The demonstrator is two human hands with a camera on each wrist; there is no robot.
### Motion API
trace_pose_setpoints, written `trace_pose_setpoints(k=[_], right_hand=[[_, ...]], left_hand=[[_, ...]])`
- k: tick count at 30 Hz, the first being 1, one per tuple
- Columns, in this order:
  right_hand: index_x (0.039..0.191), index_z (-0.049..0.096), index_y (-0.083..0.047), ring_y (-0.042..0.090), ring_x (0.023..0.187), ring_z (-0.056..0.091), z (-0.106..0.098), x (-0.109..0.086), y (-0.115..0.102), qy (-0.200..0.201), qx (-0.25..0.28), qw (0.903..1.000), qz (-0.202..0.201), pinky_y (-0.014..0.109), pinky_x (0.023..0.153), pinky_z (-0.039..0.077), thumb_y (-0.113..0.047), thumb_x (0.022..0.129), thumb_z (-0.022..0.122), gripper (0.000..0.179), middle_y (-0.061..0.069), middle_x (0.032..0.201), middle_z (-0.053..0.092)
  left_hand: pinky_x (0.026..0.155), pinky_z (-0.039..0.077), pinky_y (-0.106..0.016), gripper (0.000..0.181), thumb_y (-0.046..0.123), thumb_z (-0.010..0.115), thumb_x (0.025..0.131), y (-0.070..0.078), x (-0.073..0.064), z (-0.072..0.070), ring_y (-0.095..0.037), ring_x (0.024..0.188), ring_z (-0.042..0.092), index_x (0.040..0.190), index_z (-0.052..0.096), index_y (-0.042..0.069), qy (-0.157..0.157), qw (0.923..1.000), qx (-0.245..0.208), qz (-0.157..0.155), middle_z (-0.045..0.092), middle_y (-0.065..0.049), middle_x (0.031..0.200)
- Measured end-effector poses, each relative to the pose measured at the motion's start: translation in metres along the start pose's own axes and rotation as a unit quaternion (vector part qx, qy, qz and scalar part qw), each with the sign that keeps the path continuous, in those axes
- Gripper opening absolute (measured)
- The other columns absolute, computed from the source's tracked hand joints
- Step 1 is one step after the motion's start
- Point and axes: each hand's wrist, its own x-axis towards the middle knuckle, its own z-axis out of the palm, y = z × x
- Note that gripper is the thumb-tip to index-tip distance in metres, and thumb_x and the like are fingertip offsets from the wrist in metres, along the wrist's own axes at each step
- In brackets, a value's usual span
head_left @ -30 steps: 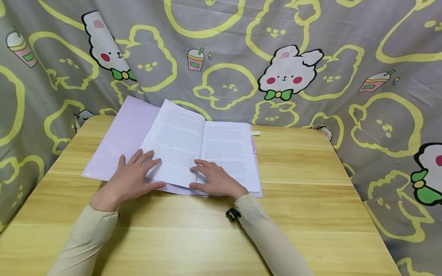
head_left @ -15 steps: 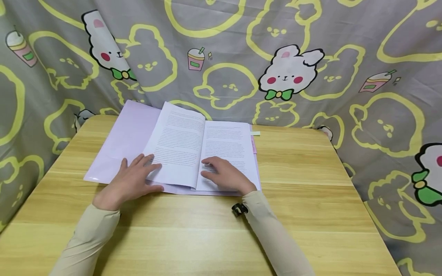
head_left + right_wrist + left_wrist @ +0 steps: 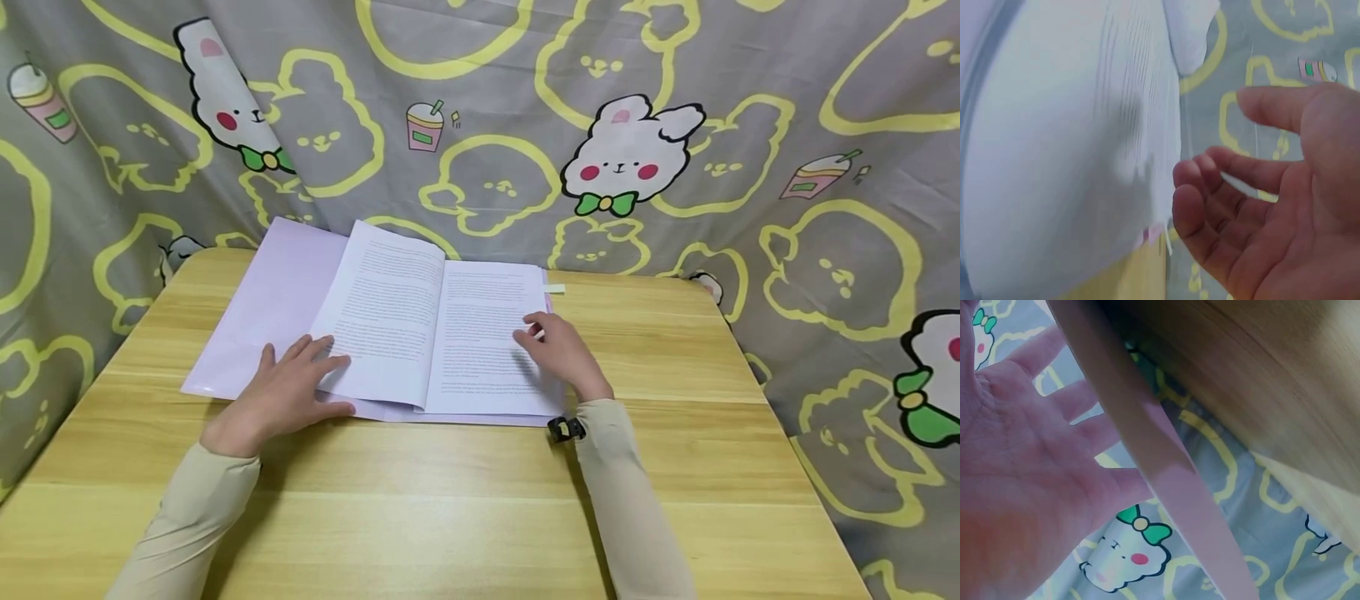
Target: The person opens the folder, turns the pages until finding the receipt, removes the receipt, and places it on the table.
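We see printed pages (image 3: 487, 342) inside an open purple folder (image 3: 262, 308) on the table (image 3: 420, 508); the left hand (image 3: 281, 390), spread, gripping nothing, rests on them; the right hand (image 3: 566, 354), loosely curled, empty, hovers above.

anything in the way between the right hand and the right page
Nothing visible: the right hand hovers above the right page, with only open air between them. The pale tab sticks out at the side, outside that gap.

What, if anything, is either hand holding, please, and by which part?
Nothing: the left hand rests on the book; the right hand is empty.
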Motion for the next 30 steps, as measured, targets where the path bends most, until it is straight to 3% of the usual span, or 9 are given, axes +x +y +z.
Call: trace_pose_setpoints(k=[6, 13, 22, 30], right_hand=[[0.142, 0.054, 0.004, 0.033, 0.109, 0.061, -0.006, 0.002, 0.013, 0.021, -0.029, 0.9978, 0.057, 0.047, 0.094, 0.050, -0.037, 0.103, 0.055, 0.056, 0.020, 0.123, 0.065], [0.130, 0.060, 0.002, 0.028, 0.092, 0.060, -0.007, 0.002, 0.018, 0.018, -0.029, 0.9927, 0.116, 0.037, 0.079, 0.049, -0.040, 0.102, 0.055, 0.051, 0.018, 0.113, 0.065], [0.130, 0.061, 0.002, 0.029, 0.095, 0.060, -0.007, 0.003, 0.021, 0.029, -0.011, 0.9895, 0.141, 0.037, 0.080, 0.049, -0.042, 0.101, 0.057, 0.053, 0.019, 0.119, 0.065], [0.131, 0.059, -0.001, 0.026, 0.091, 0.059, -0.006, 0.004, 0.024, 0.030, -0.016, 0.9894, 0.141, 0.034, 0.076, 0.047, -0.038, 0.099, 0.063, 0.049, 0.015, 0.113, 0.064]], left_hand=[[0.108, 0.005, -0.085, 0.078, 0.049, 0.082, 0.083, 0.000, 0.000, 0.000, -0.055, 0.147, 0.024, 0.143, 0.058, 0.006, -0.004, 1.0000, -0.004, -0.002, 0.037, -0.028, 0.158], [0.108, 0.006, -0.084, 0.077, 0.049, 0.081, 0.083, 0.000, 0.000, 0.001, -0.055, 0.147, 0.024, 0.144, 0.058, 0.006, -0.006, 1.0000, -0.005, -0.002, 0.037, -0.027, 0.158], [0.109, 0.006, -0.084, 0.078, 0.049, 0.081, 0.084, 0.000, 0.000, 0.000, -0.055, 0.147, 0.023, 0.144, 0.058, 0.006, -0.009, 0.9999, -0.010, -0.001, 0.036, -0.027, 0.159], [0.108, 0.006, -0.084, 0.078, 0.048, 0.081, 0.083, 0.001, 0.000, 0.000, -0.055, 0.147, 0.023, 0.144, 0.058, 0.006, -0.012, 0.9999, -0.011, -0.002, 0.036, -0.027, 0.159]])
